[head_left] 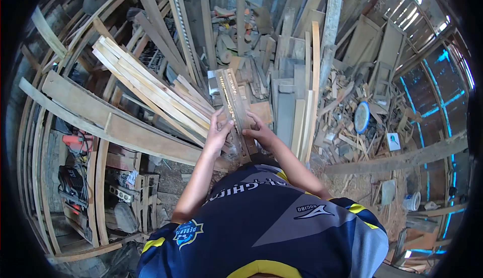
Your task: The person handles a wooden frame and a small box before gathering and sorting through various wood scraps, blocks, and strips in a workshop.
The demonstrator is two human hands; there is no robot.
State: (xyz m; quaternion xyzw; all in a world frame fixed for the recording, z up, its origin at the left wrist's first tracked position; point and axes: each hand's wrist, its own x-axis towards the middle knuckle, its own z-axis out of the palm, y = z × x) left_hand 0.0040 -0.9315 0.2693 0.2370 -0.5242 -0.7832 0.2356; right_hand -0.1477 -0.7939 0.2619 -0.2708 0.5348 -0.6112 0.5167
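A long, narrow wooden piece [232,96] with a carved, yellowish pattern near its far end stands out in front of my body, its near end close to my shirt. My left hand [219,128] grips its left edge, with the thumb on top. On the right edge, my right hand [258,130] holds the same piece, thumb also toward the top. The undersides of the fingers on both hands are partly hidden.
Long pale boards [151,86] lean at the left, beside a curved plank [126,122]. Upright boards [300,112] stand just right of my hands. Wood scraps with a blue-rimmed round object [361,117] lie farther right. A red tool [78,142] sits at left.
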